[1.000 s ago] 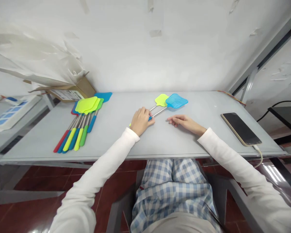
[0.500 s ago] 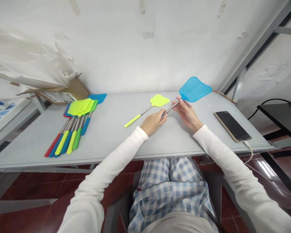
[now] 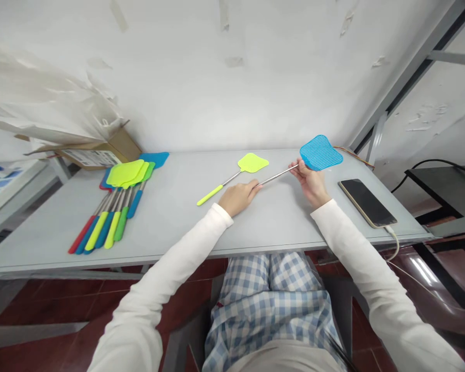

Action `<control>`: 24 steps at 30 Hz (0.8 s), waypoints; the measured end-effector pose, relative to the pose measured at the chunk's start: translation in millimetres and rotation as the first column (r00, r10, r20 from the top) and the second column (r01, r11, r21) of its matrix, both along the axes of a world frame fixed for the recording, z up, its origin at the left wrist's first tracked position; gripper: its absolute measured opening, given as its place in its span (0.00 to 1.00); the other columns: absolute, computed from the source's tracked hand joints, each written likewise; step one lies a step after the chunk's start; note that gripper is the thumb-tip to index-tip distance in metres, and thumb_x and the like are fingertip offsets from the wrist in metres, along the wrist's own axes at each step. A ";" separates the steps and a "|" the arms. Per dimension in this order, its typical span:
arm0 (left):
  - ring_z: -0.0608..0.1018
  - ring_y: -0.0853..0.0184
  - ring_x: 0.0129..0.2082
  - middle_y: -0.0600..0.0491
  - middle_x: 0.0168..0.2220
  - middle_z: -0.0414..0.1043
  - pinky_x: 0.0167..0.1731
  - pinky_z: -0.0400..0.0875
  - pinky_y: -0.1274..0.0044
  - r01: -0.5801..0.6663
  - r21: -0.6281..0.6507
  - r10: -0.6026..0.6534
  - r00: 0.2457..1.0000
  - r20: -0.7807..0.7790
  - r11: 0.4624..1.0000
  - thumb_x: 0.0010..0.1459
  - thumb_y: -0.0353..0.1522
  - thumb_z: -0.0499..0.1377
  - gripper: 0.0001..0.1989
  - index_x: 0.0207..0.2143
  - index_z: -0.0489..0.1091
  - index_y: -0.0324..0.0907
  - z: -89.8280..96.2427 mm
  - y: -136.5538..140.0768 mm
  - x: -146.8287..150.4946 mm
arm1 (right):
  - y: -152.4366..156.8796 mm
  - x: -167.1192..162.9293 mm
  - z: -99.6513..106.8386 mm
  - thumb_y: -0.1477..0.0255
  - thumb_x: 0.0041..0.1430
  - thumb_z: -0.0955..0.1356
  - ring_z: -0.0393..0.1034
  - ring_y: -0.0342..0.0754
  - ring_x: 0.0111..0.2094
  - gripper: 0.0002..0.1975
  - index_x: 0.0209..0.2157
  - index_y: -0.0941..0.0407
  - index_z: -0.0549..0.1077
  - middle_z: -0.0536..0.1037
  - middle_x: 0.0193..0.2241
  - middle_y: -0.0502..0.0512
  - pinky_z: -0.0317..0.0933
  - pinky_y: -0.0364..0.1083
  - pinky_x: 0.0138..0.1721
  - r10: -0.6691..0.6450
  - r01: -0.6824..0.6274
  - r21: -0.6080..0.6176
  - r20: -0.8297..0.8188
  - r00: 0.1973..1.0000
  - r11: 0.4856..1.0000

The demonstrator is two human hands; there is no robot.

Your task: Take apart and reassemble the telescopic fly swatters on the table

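Grey table [image 3: 170, 217] against white wall [image 3: 178, 77]; red tiled floor [image 3: 73, 299] below. Blue swatter [image 3: 321, 153] over table: left hand [image 3: 238, 198] closed round lower end, right hand [image 3: 310, 182] pinching rod's [image 3: 278, 175] far end. Phone [image 3: 368, 203] at right.

i'm remotely viewing a white wall [image 3: 170, 88] standing at the far side, a metal frame [image 3: 399, 88] slanting up at right, and red floor tiles [image 3: 54, 294] showing below the grey table [image 3: 170, 206].

Blue swatter [image 3: 321, 153], blue-and-white checked garment [image 3: 269, 312]
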State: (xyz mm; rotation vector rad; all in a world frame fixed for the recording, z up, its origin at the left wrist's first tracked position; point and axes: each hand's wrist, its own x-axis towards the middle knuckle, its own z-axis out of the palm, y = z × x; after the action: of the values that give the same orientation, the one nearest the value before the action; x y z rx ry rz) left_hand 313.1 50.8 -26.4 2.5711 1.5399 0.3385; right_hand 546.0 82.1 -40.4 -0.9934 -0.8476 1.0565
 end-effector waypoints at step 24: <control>0.65 0.71 0.23 0.59 0.22 0.60 0.29 0.60 0.79 0.116 -0.227 -0.077 0.982 0.175 0.967 0.65 0.46 0.44 0.20 0.32 0.68 0.44 7.8 -10.9 -102.6 | 26.8 101.8 26.3 0.67 0.50 0.75 0.73 0.52 0.49 0.10 0.32 0.54 0.74 0.78 0.36 0.54 0.68 0.54 0.54 -0.140 0.141 0.055 -0.015 0.990 0.989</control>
State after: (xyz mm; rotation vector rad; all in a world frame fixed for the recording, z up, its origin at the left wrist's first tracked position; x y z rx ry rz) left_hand 210.5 39.9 -18.6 2.3591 1.3064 0.3260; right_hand 647.8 109.0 -14.1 -0.9850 -0.7824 0.9129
